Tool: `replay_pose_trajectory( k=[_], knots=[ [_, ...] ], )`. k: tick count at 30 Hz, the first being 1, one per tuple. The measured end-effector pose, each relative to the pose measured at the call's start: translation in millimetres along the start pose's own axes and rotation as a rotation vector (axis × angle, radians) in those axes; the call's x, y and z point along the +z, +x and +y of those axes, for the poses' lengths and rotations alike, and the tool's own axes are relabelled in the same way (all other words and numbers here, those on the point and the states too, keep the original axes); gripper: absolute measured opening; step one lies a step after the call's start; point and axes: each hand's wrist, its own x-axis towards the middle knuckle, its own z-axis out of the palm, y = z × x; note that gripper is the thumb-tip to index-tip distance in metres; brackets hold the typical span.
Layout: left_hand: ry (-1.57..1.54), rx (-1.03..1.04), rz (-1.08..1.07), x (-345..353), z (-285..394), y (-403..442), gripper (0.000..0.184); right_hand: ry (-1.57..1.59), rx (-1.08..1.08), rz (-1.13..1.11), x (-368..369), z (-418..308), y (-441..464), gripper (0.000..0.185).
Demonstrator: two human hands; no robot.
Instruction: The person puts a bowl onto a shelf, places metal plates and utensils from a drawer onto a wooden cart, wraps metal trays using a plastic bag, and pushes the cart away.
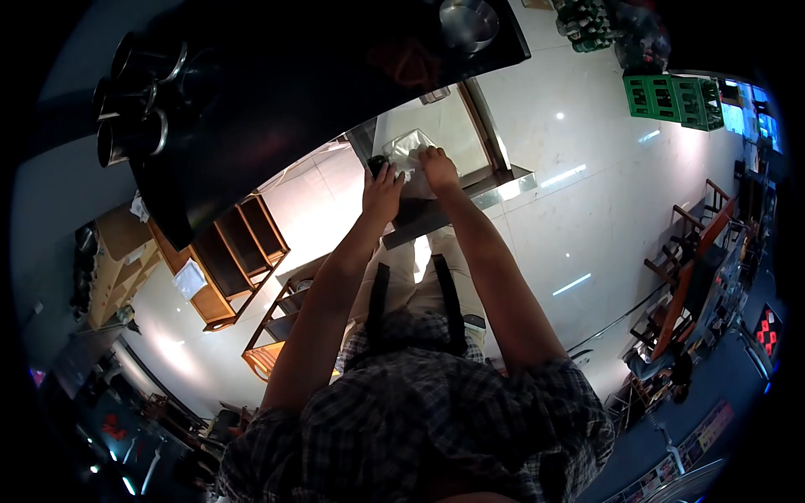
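Observation:
A crinkled clear plastic bag [408, 142] lies between my two hands, over a pale surface [453, 126] with a metal and dark frame. My right hand [438, 170] has its fingers bent onto the bag's right side. My left hand [382, 194] is at the bag's lower left, its fingers curled against the plastic. A small dark object [379, 165] sits beside the left fingertips; its kind is too unclear to tell. Part of the plastic is hidden under the fingers.
A black counter [277, 101] overhangs the work spot, bearing a metal bowl [470, 23] and several dark metal pots [132, 138]. Wooden shelving [231, 251] stands at left. Green crates [673, 101] stand on the tiled floor [579, 193] at upper right, chairs [679, 277] at right.

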Motion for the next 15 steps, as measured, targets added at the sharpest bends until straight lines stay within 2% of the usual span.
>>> replay_pose_trajectory(
  k=[2, 5, 7, 9, 10, 12, 15],
  knots=[
    [0.127, 0.050, 0.038, 11, -5, -1, 0.043, 0.023, 0.023, -0.022, -6, 0, -4, 0.017],
    [0.124, 0.115, 0.136, 19, -10, -3, 0.052, 0.073, 0.083, -0.044, -6, 0, -12, 0.013],
    [0.127, 0.126, 0.114, 18, -12, -4, 0.055, 0.105, 0.128, -0.035, -5, -2, -14, 0.012],
    [0.095, 0.099, 0.142, 18, -8, -3, 0.056, 0.281, 0.179, 0.030, -4, -5, -18, 0.012],
    [0.093, 0.107, 0.133, 15, -5, -3, 0.056, 0.285, 0.190, 0.026, -5, -6, -20, 0.012],
    [0.136, 0.006, -0.043, 8, 1, 0, 0.053, 0.525, 0.154, 0.081, -9, -5, -23, 0.012],
    [0.085, 0.011, 0.005, 13, 0, 0, 0.056, 0.623, 0.268, 0.116, 3, -2, -22, 0.013]
  ],
)
